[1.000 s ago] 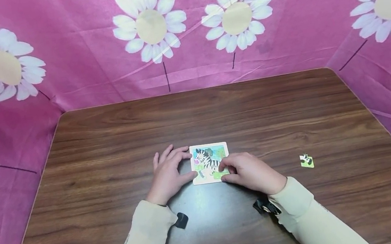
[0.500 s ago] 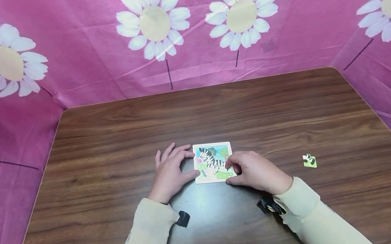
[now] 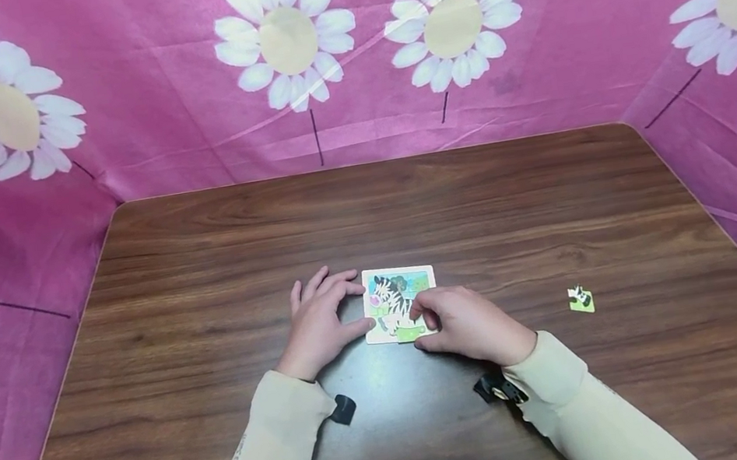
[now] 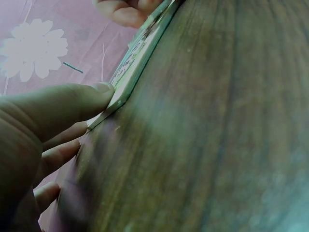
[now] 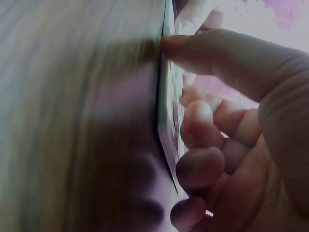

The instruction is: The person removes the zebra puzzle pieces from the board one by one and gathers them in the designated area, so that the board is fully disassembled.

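A zebra jigsaw puzzle in a pale, square frame lies flat near the middle of the table. My left hand rests at its left side, thumb and forefinger spread and touching the edge; the left wrist view shows the thumb on the frame's corner. Over the lower right part of the picture, my right hand has thumb and forefinger bent together at a green puzzle piece, which overlaps the frame's lower border. My right fingers hide the puzzle's lower right corner.
A loose green, black and white puzzle piece lies on the brown wooden table, to the right of my right hand. Pink cloth with white daisies hangs around the table's back and sides.
My right hand has shifted slightly left, and the green piece has slid left and down over the frame's lower border. My left hand keeps its place at the puzzle's left edge.
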Motion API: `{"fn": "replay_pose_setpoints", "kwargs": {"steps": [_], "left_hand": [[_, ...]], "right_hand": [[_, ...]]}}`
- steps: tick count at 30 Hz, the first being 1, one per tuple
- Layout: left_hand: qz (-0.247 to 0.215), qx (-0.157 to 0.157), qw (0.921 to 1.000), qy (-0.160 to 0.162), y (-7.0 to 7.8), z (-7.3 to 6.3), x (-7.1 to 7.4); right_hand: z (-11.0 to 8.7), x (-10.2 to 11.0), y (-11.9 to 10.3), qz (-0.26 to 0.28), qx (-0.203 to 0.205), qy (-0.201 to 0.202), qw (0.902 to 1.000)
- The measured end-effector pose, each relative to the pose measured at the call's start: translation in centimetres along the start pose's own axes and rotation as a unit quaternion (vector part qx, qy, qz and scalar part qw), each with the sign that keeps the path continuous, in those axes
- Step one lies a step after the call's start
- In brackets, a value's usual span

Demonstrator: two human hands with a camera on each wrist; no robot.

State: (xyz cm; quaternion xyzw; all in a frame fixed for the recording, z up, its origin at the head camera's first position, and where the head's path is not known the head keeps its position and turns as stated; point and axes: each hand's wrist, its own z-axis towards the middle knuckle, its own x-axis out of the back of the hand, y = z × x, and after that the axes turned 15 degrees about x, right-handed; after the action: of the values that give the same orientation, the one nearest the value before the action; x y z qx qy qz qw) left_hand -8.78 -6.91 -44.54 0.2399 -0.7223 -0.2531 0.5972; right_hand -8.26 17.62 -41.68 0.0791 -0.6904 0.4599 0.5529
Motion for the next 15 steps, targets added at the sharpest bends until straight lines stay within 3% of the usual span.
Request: {"fn": "replay_pose_setpoints", "kwargs": {"steps": [15], "left_hand": [[0.005,-0.006,1.0000,0.005,-0.19,0.10,-0.19]], "right_hand": [[0.66,-0.18,-0.04,0.024,-0.023,0.009,0.9994]]}}
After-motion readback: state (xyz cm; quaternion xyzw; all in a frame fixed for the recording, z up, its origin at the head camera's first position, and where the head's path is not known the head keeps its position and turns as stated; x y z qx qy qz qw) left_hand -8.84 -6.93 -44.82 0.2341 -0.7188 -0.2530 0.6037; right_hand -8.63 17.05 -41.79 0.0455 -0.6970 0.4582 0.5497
